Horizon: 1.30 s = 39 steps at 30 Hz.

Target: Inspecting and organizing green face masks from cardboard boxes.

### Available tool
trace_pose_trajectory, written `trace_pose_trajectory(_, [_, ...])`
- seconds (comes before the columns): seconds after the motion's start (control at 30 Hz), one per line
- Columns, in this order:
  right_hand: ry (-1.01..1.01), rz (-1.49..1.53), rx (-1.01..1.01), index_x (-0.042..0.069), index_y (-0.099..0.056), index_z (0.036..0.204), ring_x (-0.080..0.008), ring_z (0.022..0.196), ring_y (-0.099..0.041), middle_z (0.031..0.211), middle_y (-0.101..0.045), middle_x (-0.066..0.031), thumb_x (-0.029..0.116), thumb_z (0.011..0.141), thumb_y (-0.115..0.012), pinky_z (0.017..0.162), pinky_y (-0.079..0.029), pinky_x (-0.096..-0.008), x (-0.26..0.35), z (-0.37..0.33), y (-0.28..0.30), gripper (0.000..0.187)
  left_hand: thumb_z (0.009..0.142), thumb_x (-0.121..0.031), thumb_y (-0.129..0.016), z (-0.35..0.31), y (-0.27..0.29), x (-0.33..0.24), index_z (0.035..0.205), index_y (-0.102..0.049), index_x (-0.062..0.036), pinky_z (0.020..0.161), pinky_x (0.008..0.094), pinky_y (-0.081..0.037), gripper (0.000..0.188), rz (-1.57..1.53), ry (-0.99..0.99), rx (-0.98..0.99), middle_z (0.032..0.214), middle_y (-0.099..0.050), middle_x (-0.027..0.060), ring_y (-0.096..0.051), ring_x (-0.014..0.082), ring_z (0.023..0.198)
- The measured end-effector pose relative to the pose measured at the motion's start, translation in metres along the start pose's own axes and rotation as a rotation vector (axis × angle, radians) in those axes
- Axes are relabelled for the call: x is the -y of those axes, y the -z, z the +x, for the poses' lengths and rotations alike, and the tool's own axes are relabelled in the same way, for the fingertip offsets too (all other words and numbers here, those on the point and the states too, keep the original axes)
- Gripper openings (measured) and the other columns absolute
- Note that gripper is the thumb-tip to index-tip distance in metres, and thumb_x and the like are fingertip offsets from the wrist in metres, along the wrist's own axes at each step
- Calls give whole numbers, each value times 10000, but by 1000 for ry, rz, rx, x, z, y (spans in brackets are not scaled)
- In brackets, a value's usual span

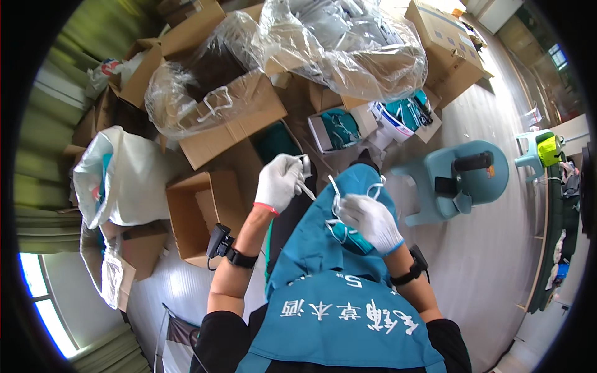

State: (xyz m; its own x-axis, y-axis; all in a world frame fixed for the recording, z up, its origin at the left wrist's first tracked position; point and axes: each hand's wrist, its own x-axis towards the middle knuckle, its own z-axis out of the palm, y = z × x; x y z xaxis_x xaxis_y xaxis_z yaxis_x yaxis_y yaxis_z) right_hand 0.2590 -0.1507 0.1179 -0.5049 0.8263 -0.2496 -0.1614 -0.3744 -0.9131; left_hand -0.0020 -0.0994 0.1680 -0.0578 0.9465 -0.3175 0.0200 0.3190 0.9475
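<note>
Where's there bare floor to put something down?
Most room: grey floor on the right, bordered by the blue plastic chair and the right forearm. Smaller patch: between the open cardboard box and left forearm. It's crowded beyond the left gloved hand, with plastic-lined cartons.

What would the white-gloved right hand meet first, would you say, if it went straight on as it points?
The right hand would probably meet the thin white cord loops just ahead of it, over the blue fabric apron, though depth is hard to judge.
</note>
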Motion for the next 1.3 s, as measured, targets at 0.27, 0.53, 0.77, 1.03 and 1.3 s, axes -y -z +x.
trace_pose_trajectory(0.27, [-51, -155, -203, -75, -492, 1313, -289, 1100, -657, 1267, -599, -209, 40, 927, -609, 918, -555, -362, -39, -37, 19, 419, 889, -304, -709, 180, 151, -104, 1102, -680, -23, 845, 346, -517, 354, 654, -535, -542, 1057, -724, 159, -691, 295, 926])
trace_pose_trajectory(0.53, [-130, 184, -615, -16, -670, 1058, -135, 730, -633, 896, -679, -71, 181, 937, -639, 623, -514, -251, -20, -44, 28, 234, 817, -352, -638, 198, 211, -42, 801, -752, -60, 790, 457, -539, 313, 1265, -313, -585, 864, -702, 197, -686, 377, 847])
trace_pose_trajectory(0.77, [-370, -646, -791, 7, -692, 1076, -191, 817, -681, 905, -710, -114, 278, 862, -686, 746, -530, -296, -11, -43, 50, 345, 854, -357, -725, 88, 74, 43, 709, -680, -19, 613, 395, -485, 371, 974, -347, -40, 716, -647, 185, -602, 279, 599])
trace_pose_trajectory(1.03, [-375, -977, -695, 85, -725, 970, -288, 922, -685, 1026, -699, -148, 341, 752, -769, 831, -534, -357, -19, -42, 34, 339, 856, -154, -720, 0, -65, 95, 937, -726, -12, 691, 295, -533, 164, 380, -170, 358, 835, -702, 114, -682, 179, 726])
trace_pose_trajectory(1.3, [377, -1074, -395, 115, -687, 826, -334, 1148, -600, 1191, -662, -106, 74, 632, -790, 1002, -469, -425, -19, -63, 11, 224, 863, -201, -676, 13, -96, 96, 1045, -714, -67, 777, 376, -537, 229, 684, -308, 321, 945, -709, 158, -691, 307, 854])
